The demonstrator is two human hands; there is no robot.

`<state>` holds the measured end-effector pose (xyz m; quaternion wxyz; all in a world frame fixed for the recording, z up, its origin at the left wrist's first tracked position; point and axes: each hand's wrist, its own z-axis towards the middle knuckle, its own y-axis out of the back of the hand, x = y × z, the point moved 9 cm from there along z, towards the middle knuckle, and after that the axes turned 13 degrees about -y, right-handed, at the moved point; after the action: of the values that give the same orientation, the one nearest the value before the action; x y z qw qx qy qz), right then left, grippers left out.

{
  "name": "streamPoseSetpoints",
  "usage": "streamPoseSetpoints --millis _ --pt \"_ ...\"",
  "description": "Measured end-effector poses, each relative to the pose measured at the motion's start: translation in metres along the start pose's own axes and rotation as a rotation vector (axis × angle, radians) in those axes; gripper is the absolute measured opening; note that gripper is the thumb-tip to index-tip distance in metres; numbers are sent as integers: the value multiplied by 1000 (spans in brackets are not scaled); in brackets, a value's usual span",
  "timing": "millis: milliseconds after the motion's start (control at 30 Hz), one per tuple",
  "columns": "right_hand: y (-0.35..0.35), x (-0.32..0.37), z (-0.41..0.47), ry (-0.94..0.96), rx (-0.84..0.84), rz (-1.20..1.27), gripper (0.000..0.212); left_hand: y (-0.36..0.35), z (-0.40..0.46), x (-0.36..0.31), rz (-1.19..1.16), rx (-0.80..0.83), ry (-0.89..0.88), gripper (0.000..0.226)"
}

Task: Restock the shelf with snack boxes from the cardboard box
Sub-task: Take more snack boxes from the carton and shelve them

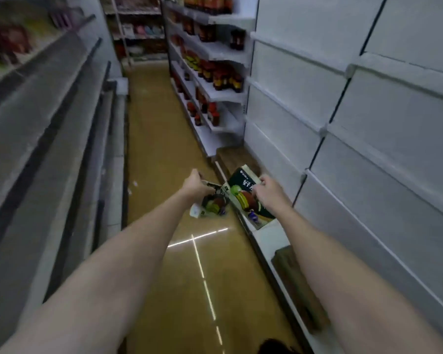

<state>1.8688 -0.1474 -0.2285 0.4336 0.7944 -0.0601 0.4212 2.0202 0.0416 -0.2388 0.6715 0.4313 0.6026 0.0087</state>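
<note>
Right hand curls its grip over the top edge of a dark green printed snack box, tilted above the front of the white bottom shelf. Left hand grips a second dark snack box, held over the glossy tan floor. The boxes sit just beside each other. Brown cardboard lies flat on the bottom shelf nearer the person. Dark sauce bottles line shelves farther down the aisle.
</note>
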Motion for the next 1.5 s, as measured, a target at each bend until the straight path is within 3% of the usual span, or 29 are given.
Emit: streamPoseSetpoints --millis 167,400,500,767,967,1067,1267,1400,1500 --pt "-44 65 47 135 106 -75 12 41 33 30 -1 -116 178 48" --pt "-103 161 122 419 288 -241 24 107 63 46 -1 -441 352 28" --pt "-121 199 129 511 369 -257 23 138 60 46 13 -525 421 37" --pt "-175 300 91 844 591 -357 34 224 2 42 71 -783 570 30" --pt "-233 378 33 1027 696 -327 32 302 -51 51 10 -1001 585 30" --pt "-265 430 1 1161 636 -359 31 357 -74 62 -2 -1119 549 35" --pt "-320 542 -67 1389 536 -320 31 480 -95 84 211 -1188 506 37" --pt "-350 608 -105 1451 506 -240 35 556 -102 92 368 -1252 455 29" --pt "-371 641 -125 1453 473 -167 32 594 -115 102 523 -1331 512 22"
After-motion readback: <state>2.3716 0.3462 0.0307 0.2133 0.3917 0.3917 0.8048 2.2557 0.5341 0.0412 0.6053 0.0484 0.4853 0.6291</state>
